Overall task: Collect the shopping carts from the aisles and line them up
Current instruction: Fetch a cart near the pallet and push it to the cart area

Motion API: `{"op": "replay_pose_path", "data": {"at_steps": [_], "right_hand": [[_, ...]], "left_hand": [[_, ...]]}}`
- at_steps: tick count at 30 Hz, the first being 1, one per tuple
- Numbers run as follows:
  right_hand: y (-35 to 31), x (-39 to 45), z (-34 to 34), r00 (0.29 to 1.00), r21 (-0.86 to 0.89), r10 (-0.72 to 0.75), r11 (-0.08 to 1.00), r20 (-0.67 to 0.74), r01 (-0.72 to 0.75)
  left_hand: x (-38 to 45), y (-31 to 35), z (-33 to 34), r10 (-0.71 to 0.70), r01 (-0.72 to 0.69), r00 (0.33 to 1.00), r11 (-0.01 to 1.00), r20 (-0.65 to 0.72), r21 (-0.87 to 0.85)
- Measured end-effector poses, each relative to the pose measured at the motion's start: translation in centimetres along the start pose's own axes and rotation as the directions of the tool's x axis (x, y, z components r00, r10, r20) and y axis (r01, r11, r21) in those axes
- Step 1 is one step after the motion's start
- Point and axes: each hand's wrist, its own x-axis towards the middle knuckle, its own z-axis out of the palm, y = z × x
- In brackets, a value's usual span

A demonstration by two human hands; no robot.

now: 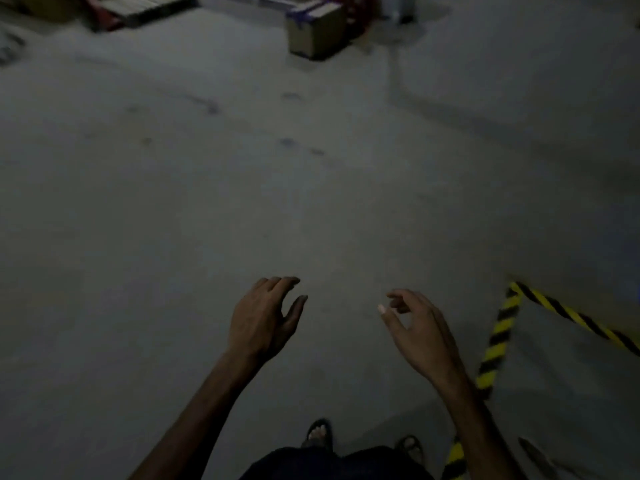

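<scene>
Between carts: your left hand (266, 317) and right hand (420, 327) hang loosely curled, holding nothing; likely next, find one.

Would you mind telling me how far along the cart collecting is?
Nothing looks done: no cart shows in view. Both the left hand and right hand hang empty over bare floor, with a box ahead. Finding, collecting and lining up carts all seems left.

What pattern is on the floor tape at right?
Yellow and black diagonal stripes on the floor tape, seen in the head view.
</scene>
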Motion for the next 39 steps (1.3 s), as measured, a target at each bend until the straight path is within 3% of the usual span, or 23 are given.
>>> {"op": "replay_pose_path", "data": {"at_steps": [5, 9, 16, 23, 30, 39], "right_hand": [[-5.2, 4.9, 4.9, 0.979, 0.012, -0.138, 0.99, 0.151, 0.138], [-8.3, 9.6, 7.5, 0.935, -0.004, -0.239, 0.969, 0.261, 0.249], [-12.3, 21.2, 10.7, 0.87, 0.018, -0.362, 0.926, 0.336, 0.378], [-15.7, 33.1, 12.7, 0.8, 0.045, -0.446, 0.882, 0.401, 0.469], [-19.4, 41.0, 17.4, 0.699, 0.098, -0.52, 0.83, 0.49, 0.549], [-26.1, 50.3, 26.7, 0.631, 0.105, -0.535, 0.803, 0.562, 0.587]], "left_hand": [[-0.7, -5.0, -1.8, -0.176, 0.181, 0.98, 0.983, -0.094, 0.04], [0.6, -7.3, -1.8, -0.251, 0.263, 0.954, 0.963, -0.162, 0.055], [7.8, -11.4, -1.3, -0.331, 0.368, 0.897, 0.926, -0.292, 0.083], [15.8, -14.3, -0.6, -0.431, 0.492, 0.824, 0.866, -0.369, 0.087], [19.0, -17.0, -0.5, -0.547, 0.607, 0.754, 0.791, -0.363, 0.07], [26.1, -27.9, -1.5, -0.595, 0.664, 0.692, 0.747, -0.409, 0.038]]}}
